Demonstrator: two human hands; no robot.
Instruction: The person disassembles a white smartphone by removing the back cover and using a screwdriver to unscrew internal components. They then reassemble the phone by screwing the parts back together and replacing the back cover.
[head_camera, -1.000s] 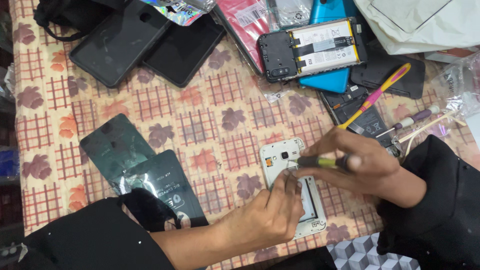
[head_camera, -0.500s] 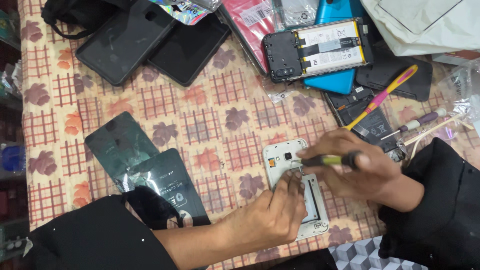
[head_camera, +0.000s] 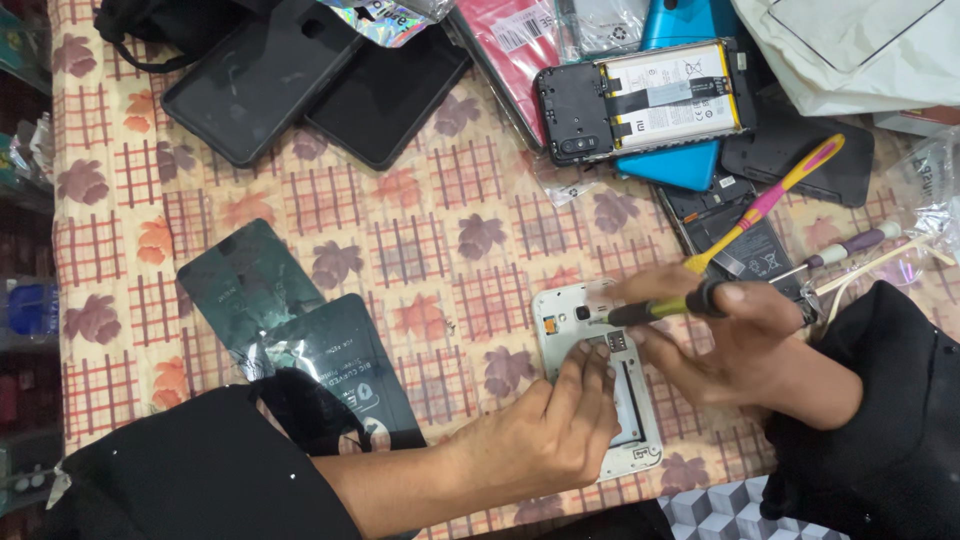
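Back cover off, a white phone frame (head_camera: 597, 375) lies low and centre on the bench (head_camera: 420, 240).
Left hand (head_camera: 545, 435) flat, pressing it; right hand (head_camera: 735, 335) clenched round a screwdriver (head_camera: 665, 308), tip seemingly at a screw.

Looks like a small phone repair stall or workshop. The counter (head_camera: 420, 250) wears a checked, flowered cloth and it's packed with phone bits: an opened phone with its battery showing (head_camera: 645, 100) up beyond the fingers, black back covers (head_camera: 260, 75) further off to the left, dark screen-protector packets (head_camera: 300, 320) just left of them. A toothbrush (head_camera: 765, 205) and small screwdrivers (head_camera: 850, 245) lie close on the right.
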